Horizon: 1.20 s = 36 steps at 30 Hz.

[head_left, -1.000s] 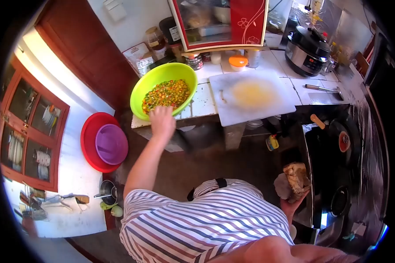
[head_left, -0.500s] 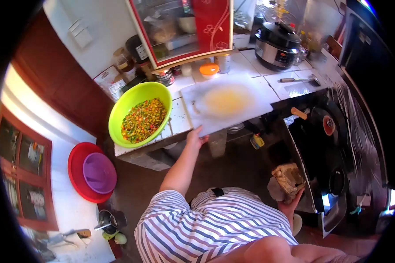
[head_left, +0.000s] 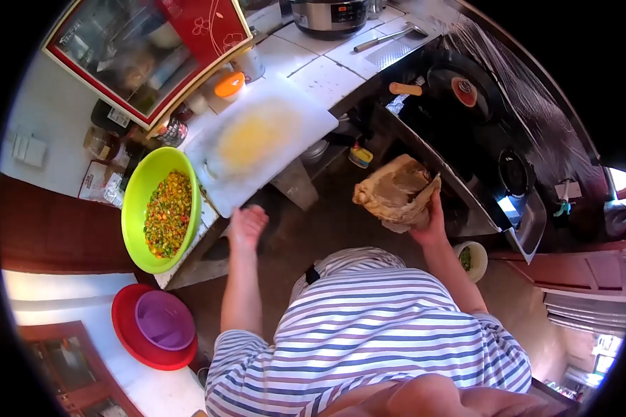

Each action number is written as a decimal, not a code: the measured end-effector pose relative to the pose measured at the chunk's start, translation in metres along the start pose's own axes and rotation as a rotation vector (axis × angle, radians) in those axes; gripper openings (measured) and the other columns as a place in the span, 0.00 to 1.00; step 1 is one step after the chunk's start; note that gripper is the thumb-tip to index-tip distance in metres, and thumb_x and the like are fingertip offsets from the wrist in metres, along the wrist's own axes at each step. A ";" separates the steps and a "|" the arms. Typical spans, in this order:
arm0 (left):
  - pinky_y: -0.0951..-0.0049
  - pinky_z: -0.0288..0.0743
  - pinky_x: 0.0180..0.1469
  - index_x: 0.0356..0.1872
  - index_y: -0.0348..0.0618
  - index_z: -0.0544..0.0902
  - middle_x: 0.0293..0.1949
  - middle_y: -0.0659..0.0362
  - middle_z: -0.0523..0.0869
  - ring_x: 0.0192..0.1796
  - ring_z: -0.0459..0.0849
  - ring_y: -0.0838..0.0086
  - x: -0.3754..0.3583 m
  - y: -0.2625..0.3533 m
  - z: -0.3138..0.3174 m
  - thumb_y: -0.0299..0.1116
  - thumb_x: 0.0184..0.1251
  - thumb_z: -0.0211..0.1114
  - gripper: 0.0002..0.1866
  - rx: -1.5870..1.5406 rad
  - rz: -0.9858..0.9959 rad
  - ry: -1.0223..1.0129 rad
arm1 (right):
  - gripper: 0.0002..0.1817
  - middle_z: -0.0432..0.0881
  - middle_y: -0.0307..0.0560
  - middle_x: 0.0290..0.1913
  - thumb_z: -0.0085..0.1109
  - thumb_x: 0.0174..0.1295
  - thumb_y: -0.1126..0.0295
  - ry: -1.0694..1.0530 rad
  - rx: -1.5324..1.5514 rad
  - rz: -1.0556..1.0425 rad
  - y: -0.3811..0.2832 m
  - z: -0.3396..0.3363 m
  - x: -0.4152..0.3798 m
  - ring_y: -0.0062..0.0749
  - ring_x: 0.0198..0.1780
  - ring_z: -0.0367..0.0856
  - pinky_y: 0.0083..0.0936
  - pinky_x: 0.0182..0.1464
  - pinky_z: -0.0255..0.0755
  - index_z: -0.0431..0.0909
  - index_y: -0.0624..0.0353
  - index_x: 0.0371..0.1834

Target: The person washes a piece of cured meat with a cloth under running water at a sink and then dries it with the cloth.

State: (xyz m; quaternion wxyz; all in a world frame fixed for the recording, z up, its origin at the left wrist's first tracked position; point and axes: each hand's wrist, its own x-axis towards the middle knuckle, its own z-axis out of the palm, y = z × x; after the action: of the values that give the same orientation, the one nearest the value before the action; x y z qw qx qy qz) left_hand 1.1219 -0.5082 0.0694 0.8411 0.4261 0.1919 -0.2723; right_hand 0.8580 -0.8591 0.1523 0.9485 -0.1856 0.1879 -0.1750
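Note:
My right hand (head_left: 431,226) grips a crumpled brown bag (head_left: 389,191) from its right side. The bag's mouth gapes upward, and its inside looks brown; what it contains, if anything, I cannot make out. My left hand (head_left: 248,226) is just off the front corner of a white cutting board (head_left: 302,128), fingers curled in and nothing visible in them. A yellowish patch of fine bits (head_left: 249,142) covers the board's middle. Left of the board, a lime-green basin (head_left: 133,222) holds a chopped, colourful vegetable mix (head_left: 168,215).
A black stove (head_left: 459,139) with a lidded pan (head_left: 464,94) stands at right. On the tiled counter are a spatula (head_left: 389,36), an orange-lidded container (head_left: 229,85) and an electric cooker (head_left: 330,15). Red (head_left: 129,333) and purple basins (head_left: 165,320) sit lower left; a white bucket (head_left: 476,260) stands lower right.
My left hand has come off the board's front edge and its fingers have curled. My right hand has brought the brown bag up and forward, away from beside the stove. The view has turned.

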 end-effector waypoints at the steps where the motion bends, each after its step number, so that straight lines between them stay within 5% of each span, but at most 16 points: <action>1: 0.55 0.78 0.41 0.53 0.38 0.69 0.45 0.46 0.79 0.45 0.79 0.57 -0.032 -0.009 0.038 0.53 0.68 0.45 0.27 0.175 -0.066 0.026 | 0.36 0.64 0.40 0.64 0.57 0.54 0.45 -0.010 -0.036 0.003 0.001 0.007 0.005 0.41 0.64 0.61 0.45 0.64 0.56 0.58 0.44 0.65; 6: 0.53 0.78 0.39 0.57 0.43 0.67 0.49 0.46 0.77 0.48 0.78 0.58 -0.094 -0.019 0.166 0.53 0.67 0.47 0.27 0.502 -0.291 -0.621 | 0.32 0.65 0.42 0.63 0.54 0.58 0.48 -0.001 -0.038 0.071 0.015 0.018 0.031 0.42 0.63 0.63 0.45 0.62 0.60 0.59 0.47 0.64; 9: 0.55 0.78 0.44 0.58 0.42 0.67 0.50 0.49 0.77 0.50 0.78 0.62 -0.068 -0.018 0.184 0.45 0.63 0.55 0.25 0.654 -0.341 -0.718 | 0.33 0.66 0.45 0.62 0.58 0.57 0.53 -0.032 -0.208 -0.024 0.022 0.022 0.044 0.43 0.62 0.65 0.45 0.61 0.62 0.59 0.50 0.64; 11: 0.61 0.76 0.50 0.58 0.38 0.66 0.52 0.51 0.76 0.52 0.77 0.66 -0.038 -0.032 0.173 0.39 0.58 0.61 0.28 0.471 -0.562 -0.831 | 0.37 0.68 0.46 0.59 0.62 0.54 0.55 -0.072 -0.332 0.010 0.022 0.019 0.049 0.41 0.60 0.67 0.39 0.61 0.62 0.58 0.57 0.63; 12: 0.65 0.73 0.54 0.57 0.34 0.67 0.51 0.52 0.78 0.51 0.78 0.67 -0.039 -0.039 0.174 0.31 0.55 0.63 0.28 0.302 -0.597 -0.854 | 0.37 0.69 0.47 0.59 0.63 0.53 0.56 -0.048 -0.351 0.017 0.022 0.016 0.051 0.40 0.59 0.67 0.38 0.61 0.62 0.58 0.59 0.64; 15: 0.67 0.68 0.59 0.60 0.34 0.64 0.55 0.51 0.75 0.56 0.75 0.66 -0.052 -0.043 0.183 0.31 0.49 0.67 0.35 0.266 -0.561 -0.925 | 0.37 0.68 0.46 0.59 0.63 0.53 0.57 -0.178 -0.338 0.005 0.019 0.010 0.056 0.40 0.60 0.67 0.37 0.61 0.62 0.58 0.57 0.64; 17: 0.68 0.66 0.60 0.61 0.34 0.63 0.54 0.52 0.75 0.55 0.75 0.67 -0.061 -0.047 0.191 0.29 0.45 0.67 0.37 0.280 -0.550 -0.874 | 0.36 0.68 0.45 0.59 0.61 0.55 0.56 -0.104 -0.334 -0.022 0.014 0.014 0.053 0.39 0.60 0.66 0.38 0.62 0.61 0.58 0.56 0.64; 19: 0.69 0.66 0.59 0.60 0.34 0.64 0.53 0.53 0.76 0.54 0.76 0.69 -0.069 -0.050 0.199 0.27 0.43 0.67 0.37 0.355 -0.291 -0.907 | 0.34 0.69 0.43 0.60 0.59 0.56 0.55 -0.049 -0.333 -0.046 0.006 0.015 0.058 0.38 0.60 0.66 0.38 0.63 0.59 0.59 0.54 0.64; 22: 0.70 0.66 0.58 0.59 0.34 0.66 0.52 0.54 0.77 0.53 0.76 0.70 -0.076 -0.045 0.205 0.25 0.42 0.67 0.36 0.420 -0.163 -0.909 | 0.27 0.70 0.40 0.59 0.49 0.62 0.52 -0.012 -0.196 -0.071 -0.008 -0.006 0.066 0.36 0.61 0.65 0.37 0.65 0.54 0.62 0.51 0.62; 32: 0.70 0.69 0.55 0.53 0.33 0.70 0.48 0.56 0.79 0.49 0.78 0.71 -0.071 -0.049 0.210 0.22 0.45 0.64 0.29 0.448 -0.045 -0.862 | 0.20 0.76 0.46 0.50 0.58 0.58 0.64 0.223 -0.341 -0.150 -0.064 -0.015 0.016 0.39 0.52 0.74 0.36 0.55 0.69 0.71 0.59 0.53; 34: 0.72 0.70 0.53 0.52 0.32 0.71 0.46 0.55 0.79 0.47 0.78 0.72 -0.070 -0.050 0.210 0.21 0.45 0.64 0.27 0.422 -0.051 -0.774 | 0.20 0.76 0.48 0.51 0.56 0.58 0.65 0.194 -0.145 0.015 -0.067 0.011 -0.009 0.39 0.52 0.74 0.35 0.54 0.70 0.71 0.59 0.53; 36: 0.71 0.70 0.53 0.52 0.32 0.71 0.46 0.55 0.80 0.47 0.78 0.71 -0.067 -0.049 0.209 0.21 0.45 0.64 0.27 0.438 -0.048 -0.763 | 0.20 0.76 0.48 0.51 0.55 0.59 0.66 0.184 -0.108 -0.061 -0.062 0.015 -0.027 0.39 0.52 0.74 0.35 0.55 0.70 0.71 0.59 0.54</action>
State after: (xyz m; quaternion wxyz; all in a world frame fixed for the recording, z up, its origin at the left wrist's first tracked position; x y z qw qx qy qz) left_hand 1.0583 -0.6841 0.1945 0.7349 0.4588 -0.1852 -0.4638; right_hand 0.8243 -0.8981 0.1996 0.9101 -0.2254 0.2775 -0.2095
